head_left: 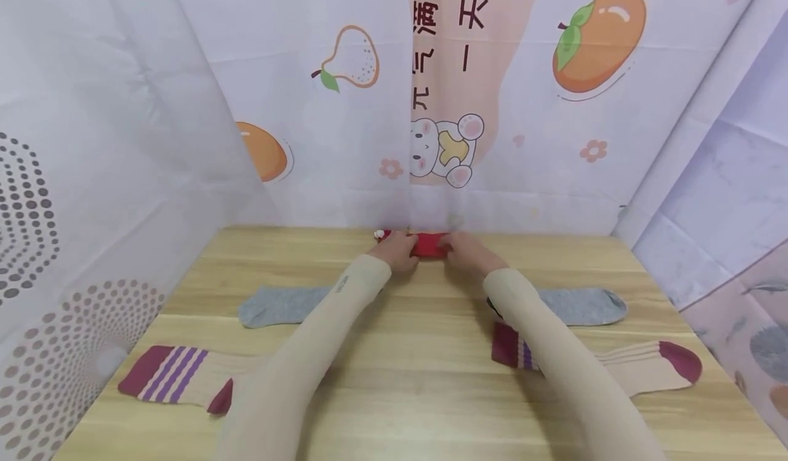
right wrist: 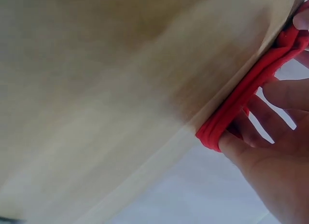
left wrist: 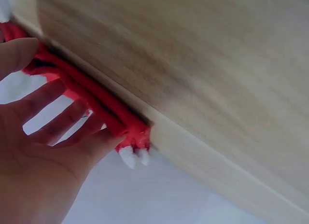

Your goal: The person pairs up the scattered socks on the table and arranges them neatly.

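Observation:
At the far edge of the table lies a red sock (head_left: 431,245), with small white tufts at its left end. It looks layered, and I cannot tell whether there is one or two. My left hand (head_left: 397,250) holds its left part; in the left wrist view, the thumb is on one side of the red cloth and spread fingers on the other. The right end is in the grip of my right hand (head_left: 469,253), whose fingers reach behind the cloth in the right wrist view. Both hands partly cover the sock.
Grey socks (head_left: 280,306) (head_left: 585,307) lie flat at left and right, partly behind the forearms. Nearer are cream socks (head_left: 197,377) (head_left: 646,369) with purple stripes and maroon ends, crossed by the sleeves. A printed curtain (head_left: 320,139) rises behind the wooden table (head_left: 406,379).

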`<state>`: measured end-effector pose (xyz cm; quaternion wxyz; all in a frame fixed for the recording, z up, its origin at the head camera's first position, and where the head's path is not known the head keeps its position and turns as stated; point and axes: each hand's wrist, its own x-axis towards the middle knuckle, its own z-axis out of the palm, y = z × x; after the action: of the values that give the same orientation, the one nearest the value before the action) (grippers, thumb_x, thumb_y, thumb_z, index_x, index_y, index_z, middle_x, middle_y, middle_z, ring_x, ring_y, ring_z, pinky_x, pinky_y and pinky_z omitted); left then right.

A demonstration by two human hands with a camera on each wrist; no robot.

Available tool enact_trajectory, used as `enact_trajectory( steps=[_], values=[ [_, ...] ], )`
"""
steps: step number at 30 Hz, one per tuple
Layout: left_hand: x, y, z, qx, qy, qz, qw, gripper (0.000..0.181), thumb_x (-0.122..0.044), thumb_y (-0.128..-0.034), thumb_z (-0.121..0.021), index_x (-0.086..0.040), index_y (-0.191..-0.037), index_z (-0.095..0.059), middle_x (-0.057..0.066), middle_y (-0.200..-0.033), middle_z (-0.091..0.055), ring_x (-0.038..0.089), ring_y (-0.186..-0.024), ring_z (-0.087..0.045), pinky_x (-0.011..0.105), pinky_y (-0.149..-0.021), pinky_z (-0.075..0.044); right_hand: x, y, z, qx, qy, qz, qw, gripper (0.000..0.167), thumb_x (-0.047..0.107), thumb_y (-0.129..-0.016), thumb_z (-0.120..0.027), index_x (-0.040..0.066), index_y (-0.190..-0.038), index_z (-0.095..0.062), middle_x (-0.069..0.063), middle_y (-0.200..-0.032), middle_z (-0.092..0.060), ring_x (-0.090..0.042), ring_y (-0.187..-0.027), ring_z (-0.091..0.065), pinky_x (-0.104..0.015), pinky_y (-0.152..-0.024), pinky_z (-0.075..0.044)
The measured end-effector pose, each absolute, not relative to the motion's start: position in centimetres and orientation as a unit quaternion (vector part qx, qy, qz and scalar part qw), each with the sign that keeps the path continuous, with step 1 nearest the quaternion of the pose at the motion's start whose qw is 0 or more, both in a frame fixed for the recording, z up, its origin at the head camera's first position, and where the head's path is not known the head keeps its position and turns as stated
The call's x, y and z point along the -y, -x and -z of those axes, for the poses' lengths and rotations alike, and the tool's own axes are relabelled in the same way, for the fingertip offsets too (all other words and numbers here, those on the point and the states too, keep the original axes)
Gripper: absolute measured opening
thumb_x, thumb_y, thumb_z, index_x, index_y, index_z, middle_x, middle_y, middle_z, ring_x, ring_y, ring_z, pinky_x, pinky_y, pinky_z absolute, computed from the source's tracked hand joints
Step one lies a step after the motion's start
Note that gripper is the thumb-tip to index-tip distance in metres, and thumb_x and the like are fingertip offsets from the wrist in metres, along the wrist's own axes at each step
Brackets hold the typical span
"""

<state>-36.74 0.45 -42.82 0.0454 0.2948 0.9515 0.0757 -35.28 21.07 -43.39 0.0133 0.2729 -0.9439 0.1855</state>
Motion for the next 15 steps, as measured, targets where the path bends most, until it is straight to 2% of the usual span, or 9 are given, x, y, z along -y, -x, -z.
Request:
enact_trajectory(
  steps=[2, 5, 8, 10, 12, 15],
  values=[
    [-0.4, 37.0, 42.9, -0.954, -0.287, -0.070, 0.051, 0.039, -0.025, -0.0959, -0.061, -0.005, -0.129, -0.056, 0.015, -0.130, -0.054, 0.029, -0.121, -0.052, 0.039, -0.105, -0.042, -20.9, 35.5, 43.2, 0.947, -0.259, -0.190, 0.000, 0.029, -0.008, -0.083, -0.051, -0.003, -0.106, -0.068, -0.017, -0.098, -0.068, -0.030, -0.091, -0.060, -0.045, -0.089, -0.050],
    [-0.6, 37.1, 42.9, -0.958, -0.275, -0.064, 0.050, 0.048, -0.024, -0.0955, -0.061, -0.004, -0.138, -0.051, 0.016, -0.138, -0.050, 0.030, -0.129, -0.048, 0.039, -0.110, -0.038, -20.7, 36.0, 42.9, 0.953, -0.237, -0.189, -0.024, 0.032, -0.005, -0.084, -0.051, -0.002, -0.112, -0.066, -0.017, -0.105, -0.067, -0.031, -0.099, -0.061, -0.046, -0.095, -0.048],
    [-1.2, 36.8, 42.5, -0.961, -0.265, -0.057, 0.053, 0.051, -0.025, -0.0955, -0.061, -0.004, -0.141, -0.050, 0.016, -0.140, -0.050, 0.031, -0.130, -0.049, 0.042, -0.109, -0.040, -20.6, 36.3, 42.4, 0.960, -0.209, -0.177, -0.051, 0.038, -0.002, -0.085, -0.053, 0.000, -0.121, -0.063, -0.016, -0.116, -0.066, -0.033, -0.111, -0.059, -0.046, -0.103, -0.044],
    [-1.6, 36.4, 42.4, -0.964, -0.256, -0.052, 0.054, 0.051, -0.025, -0.0960, -0.059, -0.003, -0.141, -0.048, 0.017, -0.139, -0.050, 0.034, -0.129, -0.049, 0.047, -0.107, -0.041, -20.4, 36.2, 42.0, 0.964, -0.201, -0.164, -0.060, 0.037, -0.001, -0.087, -0.055, 0.001, -0.123, -0.062, -0.016, -0.117, -0.066, -0.032, -0.112, -0.059, -0.045, -0.105, -0.043],
    [-1.8, 35.7, 42.4, -0.966, -0.248, -0.047, 0.055, 0.049, -0.025, -0.0971, -0.057, -0.004, -0.140, -0.047, 0.016, -0.140, -0.049, 0.036, -0.130, -0.047, 0.051, -0.106, -0.042, -20.0, 35.7, 41.8, 0.967, -0.213, -0.137, -0.041, 0.036, 0.000, -0.086, -0.059, 0.000, -0.122, -0.063, -0.016, -0.119, -0.066, -0.033, -0.115, -0.058, -0.047, -0.105, -0.042],
    [-1.5, 34.6, 42.6, -0.967, -0.247, -0.043, 0.039, 0.046, -0.023, -0.0976, -0.055, -0.005, -0.140, -0.045, 0.016, -0.141, -0.046, 0.038, -0.130, -0.044, 0.053, -0.106, -0.041, -19.3, 33.9, 41.7, 0.965, -0.244, -0.096, 0.019, 0.029, 0.002, -0.088, -0.063, -0.001, -0.117, -0.064, -0.018, -0.118, -0.067, -0.036, -0.117, -0.058, -0.054, -0.102, -0.043]
  ],
)
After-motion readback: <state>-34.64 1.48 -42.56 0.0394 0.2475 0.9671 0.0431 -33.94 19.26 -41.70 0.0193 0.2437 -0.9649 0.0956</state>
